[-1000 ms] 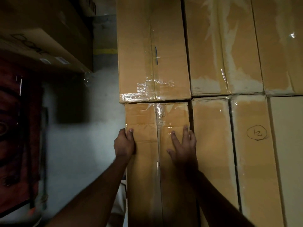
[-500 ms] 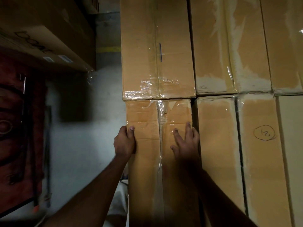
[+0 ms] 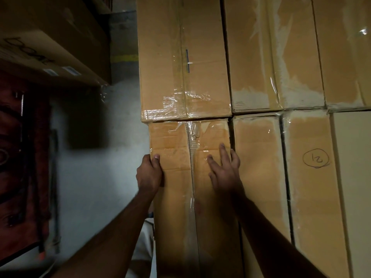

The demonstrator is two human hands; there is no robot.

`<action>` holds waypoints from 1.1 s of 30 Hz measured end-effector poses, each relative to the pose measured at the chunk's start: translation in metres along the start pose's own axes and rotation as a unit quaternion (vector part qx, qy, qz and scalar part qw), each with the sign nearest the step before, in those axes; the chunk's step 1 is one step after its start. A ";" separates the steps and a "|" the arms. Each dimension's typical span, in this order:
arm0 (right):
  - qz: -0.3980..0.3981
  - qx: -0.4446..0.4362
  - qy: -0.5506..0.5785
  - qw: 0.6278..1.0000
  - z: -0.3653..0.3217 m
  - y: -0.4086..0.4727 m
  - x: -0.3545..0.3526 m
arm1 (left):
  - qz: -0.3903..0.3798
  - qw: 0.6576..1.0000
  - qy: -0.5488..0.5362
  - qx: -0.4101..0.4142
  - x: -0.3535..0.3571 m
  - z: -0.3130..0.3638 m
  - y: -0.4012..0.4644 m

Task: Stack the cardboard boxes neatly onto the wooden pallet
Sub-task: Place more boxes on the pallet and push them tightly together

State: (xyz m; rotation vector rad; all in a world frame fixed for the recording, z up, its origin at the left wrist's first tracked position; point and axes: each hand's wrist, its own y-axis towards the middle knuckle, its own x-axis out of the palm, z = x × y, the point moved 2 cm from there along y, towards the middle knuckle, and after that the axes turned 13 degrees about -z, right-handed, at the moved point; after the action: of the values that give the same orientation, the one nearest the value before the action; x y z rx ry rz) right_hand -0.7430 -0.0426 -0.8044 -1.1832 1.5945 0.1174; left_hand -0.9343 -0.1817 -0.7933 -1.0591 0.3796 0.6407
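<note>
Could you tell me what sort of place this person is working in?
Probably a warehouse or stockroom: long taped cardboard boxes packed side by side, one marked with a circled 12, a bare concrete floor, and more boxes stacked left.

A long box point(image 3: 192, 197) runs from the bottom centre of the frame up to mid-frame, its far end butting against another box point(image 3: 184, 57) that fills the upper centre. The left hand point(image 3: 149, 173) sits on the long box's left edge, and the right hand point(image 3: 224, 171) lies flat on its top near the right edge. Just right of the long box lie two more boxes side by side, the further one marked with a circled number point(image 3: 316, 158). Above them, in the upper right, more boxes point(image 3: 281, 53) lie side by side. The floor point(image 3: 96, 177) shows at centre left, and a separate box point(image 3: 50, 37) fills the upper left corner.
</note>
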 end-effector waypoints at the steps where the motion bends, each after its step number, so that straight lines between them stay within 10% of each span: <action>1: -0.001 -0.004 0.003 1.000 0.001 0.000 0.000 | 0.001 1.000 0.001 0.002 0.000 0.000 -0.001; 14: -0.043 -0.004 -0.063 0.997 -0.002 -0.002 -0.001 | 0.065 0.996 -0.038 -0.055 0.022 0.012 -0.001; 18: -0.057 0.004 -0.043 0.997 0.005 -0.008 -0.008 | 0.115 0.983 0.138 -0.039 0.032 0.028 -0.006; 23: 0.003 0.106 -0.109 0.988 0.051 -0.038 -0.024 | -0.069 0.917 0.337 0.204 0.100 0.076 -0.055; 33: -0.034 0.080 -0.108 0.990 0.110 -0.056 -0.006 | -0.132 0.890 0.397 0.181 0.166 0.076 -0.084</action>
State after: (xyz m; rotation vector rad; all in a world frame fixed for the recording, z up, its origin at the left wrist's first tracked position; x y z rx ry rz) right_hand -0.6281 0.0003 -0.8171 -1.0605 1.3466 0.0695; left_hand -0.7542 -0.0921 -0.7980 -0.9476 1.0050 -0.1460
